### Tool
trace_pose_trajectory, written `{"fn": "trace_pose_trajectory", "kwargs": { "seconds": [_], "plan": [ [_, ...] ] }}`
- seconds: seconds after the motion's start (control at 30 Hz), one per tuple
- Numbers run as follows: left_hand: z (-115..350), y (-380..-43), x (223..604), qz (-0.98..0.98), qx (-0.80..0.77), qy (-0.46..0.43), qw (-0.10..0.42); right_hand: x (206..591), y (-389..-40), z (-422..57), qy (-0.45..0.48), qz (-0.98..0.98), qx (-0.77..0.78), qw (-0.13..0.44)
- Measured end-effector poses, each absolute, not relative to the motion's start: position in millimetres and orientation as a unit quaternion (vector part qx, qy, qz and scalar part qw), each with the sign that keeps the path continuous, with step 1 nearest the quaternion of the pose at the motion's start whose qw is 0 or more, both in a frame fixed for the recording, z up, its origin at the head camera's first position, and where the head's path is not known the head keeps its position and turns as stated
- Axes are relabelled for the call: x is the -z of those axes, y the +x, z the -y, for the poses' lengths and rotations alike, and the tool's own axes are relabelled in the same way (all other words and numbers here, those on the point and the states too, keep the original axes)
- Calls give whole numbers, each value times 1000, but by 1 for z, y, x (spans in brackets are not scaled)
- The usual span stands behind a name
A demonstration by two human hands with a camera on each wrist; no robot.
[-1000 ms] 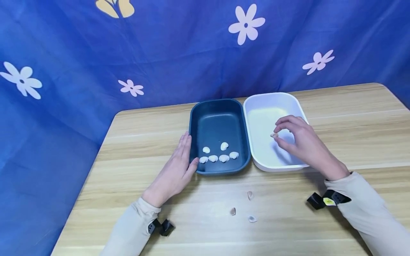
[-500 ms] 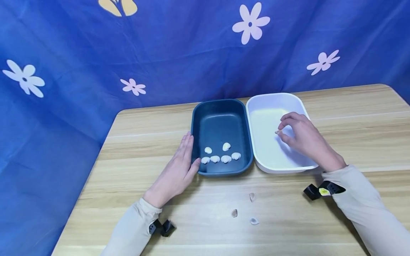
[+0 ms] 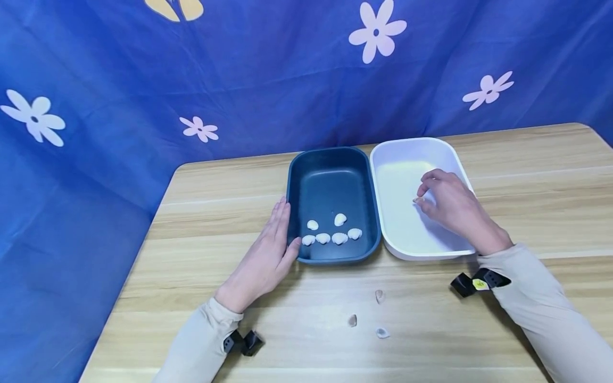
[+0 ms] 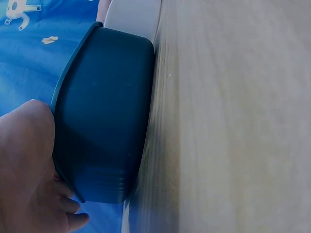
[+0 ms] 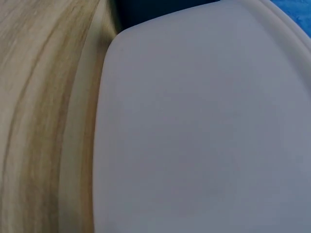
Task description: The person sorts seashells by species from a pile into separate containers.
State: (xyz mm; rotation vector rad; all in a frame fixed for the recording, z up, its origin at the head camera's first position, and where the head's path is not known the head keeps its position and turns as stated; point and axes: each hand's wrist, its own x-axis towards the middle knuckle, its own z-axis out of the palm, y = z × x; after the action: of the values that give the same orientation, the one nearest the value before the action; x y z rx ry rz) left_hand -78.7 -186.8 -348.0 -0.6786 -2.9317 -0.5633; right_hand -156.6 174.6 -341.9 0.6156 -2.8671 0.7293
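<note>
My left hand (image 3: 263,255) rests along the left side of the dark blue tray (image 3: 330,186), fingers straight and thumb near its front corner. The left wrist view shows that hand (image 4: 29,165) at the tray's rim. Several white ribbed shells (image 3: 339,238) lie inside toward the front, most of them in a row. Over the white tray (image 3: 399,218), my right hand (image 3: 450,205) pinches a small pale shell (image 3: 418,200) between thumb and finger. Whether the shell touches the tray floor, I cannot tell. Only the white tray's outer wall (image 5: 194,121) fills the right wrist view, without the hand.
Three small shells lie on the wooden table in front of the trays: a pinkish shell (image 3: 380,296), a brownish shell (image 3: 352,320) and a greyish shell (image 3: 382,333). The trays stand side by side. A blue flowered cloth (image 3: 268,80) hangs behind the table.
My right hand has drawn slightly back to the right within the white tray's area, still pinching the shell. The left hand keeps its place; the whole view has shifted a little.
</note>
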Motion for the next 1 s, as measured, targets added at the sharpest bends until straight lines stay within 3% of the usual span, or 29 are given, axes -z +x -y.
{"fn": "trace_pose_trajectory", "kwargs": {
  "seconds": [0.4, 0.5, 0.77, 0.87, 1.0],
  "plan": [
    [187, -75, 350, 958, 188, -213, 31, 339, -146, -175, 188, 959, -208, 26],
    [187, -75, 350, 958, 190, -213, 33, 333, -133, -182, 201, 953, -221, 57],
    [187, -79, 347, 956, 189, -218, 39, 324, -84, -199, 252, 896, -296, 216],
    [186, -80, 346, 956, 189, -219, 39, 322, -67, -197, 277, 875, -323, 232],
    [186, -80, 346, 956, 189, -220, 36, 324, -49, -187, 329, 851, -350, 213]
  ]
}}
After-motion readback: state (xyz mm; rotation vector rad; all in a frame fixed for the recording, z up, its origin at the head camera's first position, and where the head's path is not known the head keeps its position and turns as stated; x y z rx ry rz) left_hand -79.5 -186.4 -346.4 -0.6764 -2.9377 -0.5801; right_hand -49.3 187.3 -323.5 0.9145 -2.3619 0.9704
